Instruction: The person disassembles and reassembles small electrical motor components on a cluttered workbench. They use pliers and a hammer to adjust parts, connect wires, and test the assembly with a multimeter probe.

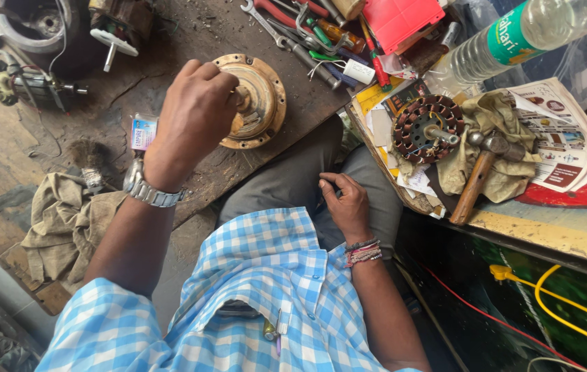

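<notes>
Left hand (193,114) is closed in a fist on the centre of the round motor cover (259,100), flat on the bench. Right hand (345,203) rests on the lap, loosely curled, empty. Stator (428,127) lies well right, separate; reassembly not begun.

Round brass-coloured motor cover (260,96), seemingly flat on workbench.

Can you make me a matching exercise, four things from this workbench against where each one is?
Things:
1. round brass-coloured metal motor cover
2. wooden-handled hammer
3. clear plastic water bottle
4. right hand

Places:
A. top right, lying tilted
B. resting on the grey trouser leg
C. under the left hand
D. on a beige cloth beside the copper-wound stator

Pairs: 1-C, 2-D, 3-A, 4-B
</notes>
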